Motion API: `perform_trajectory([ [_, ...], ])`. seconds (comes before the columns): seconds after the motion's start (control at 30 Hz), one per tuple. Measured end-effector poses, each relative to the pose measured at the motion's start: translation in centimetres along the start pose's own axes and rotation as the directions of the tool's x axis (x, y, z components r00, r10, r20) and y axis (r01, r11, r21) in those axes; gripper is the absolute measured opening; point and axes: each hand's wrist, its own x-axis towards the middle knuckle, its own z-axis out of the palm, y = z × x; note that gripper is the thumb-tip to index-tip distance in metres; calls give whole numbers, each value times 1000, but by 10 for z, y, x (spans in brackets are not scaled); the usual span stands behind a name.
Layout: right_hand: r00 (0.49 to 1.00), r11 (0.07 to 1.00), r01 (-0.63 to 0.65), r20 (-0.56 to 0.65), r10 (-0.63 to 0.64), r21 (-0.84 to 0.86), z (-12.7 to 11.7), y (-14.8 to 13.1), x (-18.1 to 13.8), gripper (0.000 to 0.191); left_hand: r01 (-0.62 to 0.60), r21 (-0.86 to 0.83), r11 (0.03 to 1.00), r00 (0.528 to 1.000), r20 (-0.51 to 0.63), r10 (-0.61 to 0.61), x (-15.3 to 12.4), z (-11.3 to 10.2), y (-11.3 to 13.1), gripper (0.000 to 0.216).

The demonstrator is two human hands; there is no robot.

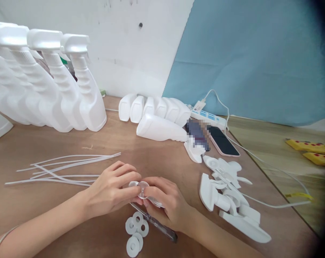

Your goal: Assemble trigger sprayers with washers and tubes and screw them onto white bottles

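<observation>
White plastic trigger sprayer head (148, 195) sits pinched between both hands over the tabletop (157, 157); left hand (110, 190) and right hand (166, 202) each keep a grip pressed onto it. Judged step: fitting a part to the head. Next move likely calls for a washer (137, 229) from just below the grip, or a dip tube (65, 168) lying left of it. Loose sprayer heads (229, 197) lie right. No readable writing or brand visible
</observation>
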Motion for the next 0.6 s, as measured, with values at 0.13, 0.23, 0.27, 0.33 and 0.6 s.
perform_trajectory([
  [0.13, 1000, 999, 22, -3, -22, -25, 1, 1, -1, 15, 23, -29, 999, 1000, 11, -23, -1, -1, 4, 6],
  [0.23, 997, 994, 77, -20, -79, -73, 2, 1, -3, 24, 4, -14, 1000, 1000, 25, -4, 1, -4, 8, 5],
  [0.27, 995, 992, 94, -30, -97, -89, 2, 1, -4, 27, -8, -7, 1000, 999, 36, 8, 2, -6, 9, 4],
  [0.33, 992, 988, 106, -53, -113, -115, 2, 0, -5, 31, -18, -4, 1000, 996, 89, 18, 3, -15, 7, 7],
  [0.6, 992, 972, 109, -39, -119, -207, 1, 0, -7, 23, 207, 141, 968, 892, 378, -246, -46, -67, -16, 17],
])
